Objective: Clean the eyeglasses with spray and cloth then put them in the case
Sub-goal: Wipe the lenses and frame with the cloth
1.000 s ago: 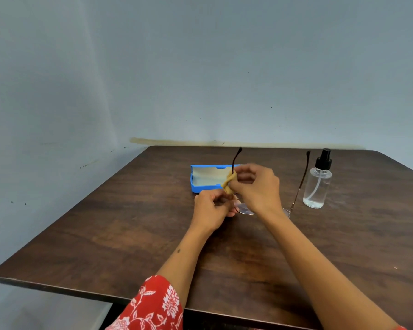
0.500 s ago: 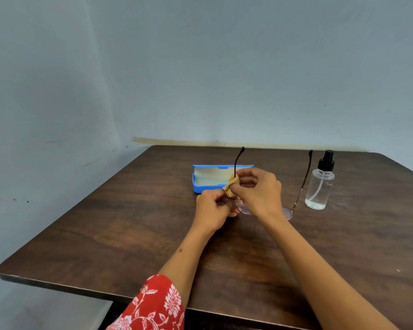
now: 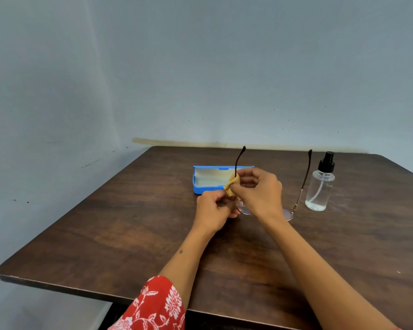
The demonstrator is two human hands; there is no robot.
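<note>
Item: eyeglasses (image 3: 293, 207), centre frame; your left hand (image 3: 214, 210) grips the frame, right hand (image 3: 260, 194) pinches cloth (image 3: 231, 185) on one temple. Risk: hard rubbing bends the hinge.

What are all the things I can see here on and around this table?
table: one, dark brown wood, set against a grey-blue wall
glasses case: one, blue with a pale lining, open, far middle of the table
eyeglasses: one pair, thin metal frame with dark temples pointing up, held in front of the case
cloth: one, tan, pinched around the left temple
spray bottle: one, clear with a black pump, upright, right of the eyeglasses
sleeve: one, red with white flowers, bottom edge
left hand: holds the eyeglasses
right hand: holds the cloth
</note>
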